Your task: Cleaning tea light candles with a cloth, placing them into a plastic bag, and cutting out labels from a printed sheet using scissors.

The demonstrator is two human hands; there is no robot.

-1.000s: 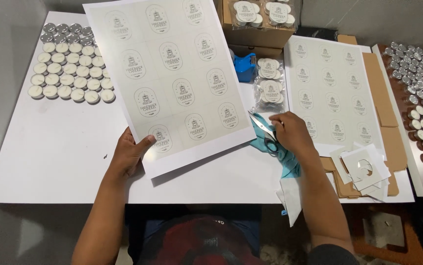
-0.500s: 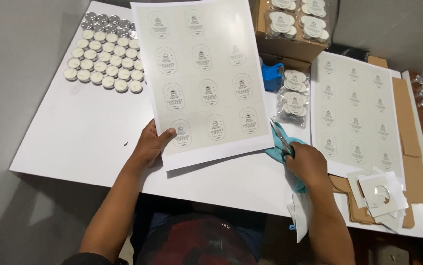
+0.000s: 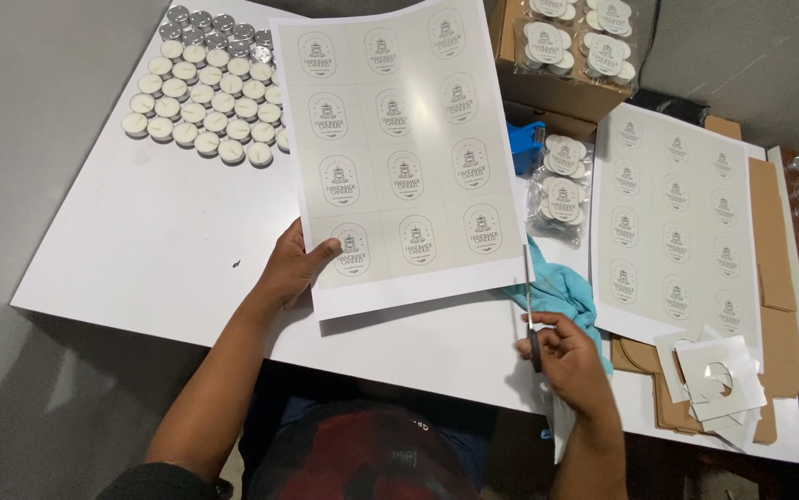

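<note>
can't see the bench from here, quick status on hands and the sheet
Left hand grips label sheet at its lower corner. Right hand holds scissors, blades at sheet's right edge. Blue cloth lies beside the blades.

1. White sheet of pale oval printed labels (image 3: pixel 404 157), held tilted above worktop centre.
2. Second white label sheet (image 3: pixel 673 222) flat, right.
3. Clear tealight packs (image 3: pixel 561 185) between sheets.
4. Brown cardboard box (image 3: pixel 557 88), top.

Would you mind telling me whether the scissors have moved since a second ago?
Yes. The scissors, in the right hand, have been lifted off the blue cloth and now point up at the label sheet.
</note>
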